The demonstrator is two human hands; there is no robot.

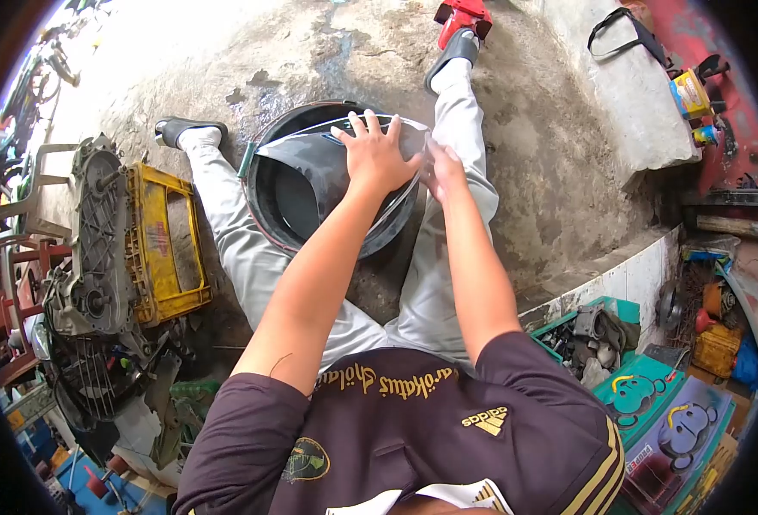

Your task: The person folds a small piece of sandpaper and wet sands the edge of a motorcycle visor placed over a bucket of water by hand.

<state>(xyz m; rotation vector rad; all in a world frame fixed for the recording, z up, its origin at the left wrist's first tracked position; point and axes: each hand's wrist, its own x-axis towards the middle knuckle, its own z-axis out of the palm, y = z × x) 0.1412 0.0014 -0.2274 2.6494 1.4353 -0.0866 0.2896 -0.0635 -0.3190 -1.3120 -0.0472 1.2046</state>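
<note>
A round dark tub [263, 190] stands on the ground between the person's legs, with what looks like dark liquid inside. Across its top lies a curved, smoky, glossy panel [297, 153] with a pale rim. My left hand [374, 154] rests palm down on this panel, fingers spread. At the panel's right end, my right hand [443, 170] has its fingers closed around the clear edge. The panel's underside and the part beneath my left hand are hidden.
A yellow crate [166, 249] and a metal engine casing [100, 232] stand at the left. Right of the legs, a low tiled ledge [606, 287] borders a green tray [559, 339] of parts. A pale block [636, 112] lies at upper right.
</note>
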